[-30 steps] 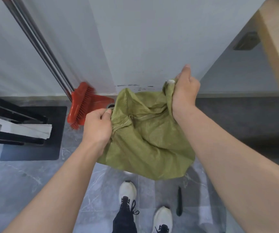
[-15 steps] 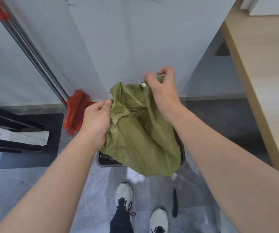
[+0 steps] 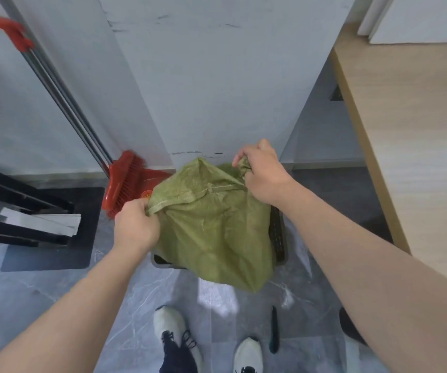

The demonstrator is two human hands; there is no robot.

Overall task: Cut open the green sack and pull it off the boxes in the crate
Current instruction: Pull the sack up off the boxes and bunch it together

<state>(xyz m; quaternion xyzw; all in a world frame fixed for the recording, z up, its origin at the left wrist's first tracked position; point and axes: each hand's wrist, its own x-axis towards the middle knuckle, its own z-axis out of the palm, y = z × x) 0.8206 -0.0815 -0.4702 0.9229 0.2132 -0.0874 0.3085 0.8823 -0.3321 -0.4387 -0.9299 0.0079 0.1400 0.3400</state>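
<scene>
Hands grip green sack above crate.

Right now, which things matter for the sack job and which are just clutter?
Job: sack, crate, left hand and right hand gripping it, dark floor tool (likely the cutter).
Lying about: broom, rack, table.
</scene>
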